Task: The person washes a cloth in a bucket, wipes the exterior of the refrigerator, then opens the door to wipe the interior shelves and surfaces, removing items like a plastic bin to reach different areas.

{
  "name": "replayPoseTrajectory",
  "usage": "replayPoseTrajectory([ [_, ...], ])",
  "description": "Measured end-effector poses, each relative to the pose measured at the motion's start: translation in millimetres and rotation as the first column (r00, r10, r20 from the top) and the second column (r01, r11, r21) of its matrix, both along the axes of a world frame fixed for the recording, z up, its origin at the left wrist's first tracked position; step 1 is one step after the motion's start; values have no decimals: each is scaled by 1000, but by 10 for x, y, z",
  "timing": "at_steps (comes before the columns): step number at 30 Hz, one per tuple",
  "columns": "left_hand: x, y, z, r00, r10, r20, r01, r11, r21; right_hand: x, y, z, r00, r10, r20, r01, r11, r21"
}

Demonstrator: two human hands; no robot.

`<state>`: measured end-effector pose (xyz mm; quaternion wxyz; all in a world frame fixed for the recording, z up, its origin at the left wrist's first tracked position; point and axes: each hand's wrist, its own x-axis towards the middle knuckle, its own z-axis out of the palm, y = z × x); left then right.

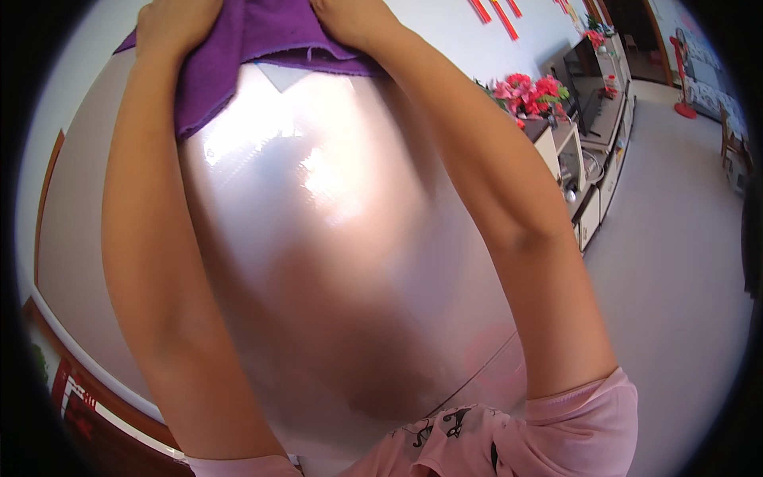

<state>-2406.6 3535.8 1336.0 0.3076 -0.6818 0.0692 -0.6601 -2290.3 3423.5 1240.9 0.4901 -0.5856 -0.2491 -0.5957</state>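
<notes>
A purple cloth (208,89) with raw, fraying edges hangs at the top of the view. My left hand (179,24) grips its left part, and my right hand (351,21) has hold of its right part. The fingertips of both hands are cut off or hidden by the cloth. Both arms reach up along a glossy, pale pinkish panel (357,256), which looks like a refrigerator door. It mirrors bright light and blurred shapes. Below the cloth, the corner of a grey sticker or label (281,77) shows on the panel. A thin dark seam (474,377) crosses it lower down.
To the right stands a long TV cabinet (590,217) bearing pink artificial flowers (524,95) and a television (581,71). Farther off are a red standing fan (679,74) and a grey floor (661,238). A brown wooden frame (131,426) runs along the lower left.
</notes>
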Motion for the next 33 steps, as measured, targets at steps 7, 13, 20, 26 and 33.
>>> replayPoseTrajectory([
  [7,82,-291,-989,994,-94,-51,100,984,147,-241,-143,-1480,948,184,-261,-196,981,-18],
  [13,318,-324,-2299,872,-125,-474,324,873,365,-300,-107,-3475,869,267,-417,-228,963,141],
  [20,324,-200,-4203,719,119,-685,345,794,501,-469,-186,-5298,789,186,-585,-102,980,173],
  [26,164,-37,-5198,705,126,-698,422,716,555,-665,170,-6374,768,34,-639,153,960,234],
  [33,-102,648,-5444,656,130,-743,464,707,534,-956,854,-6668,717,29,-697,115,981,158],
])
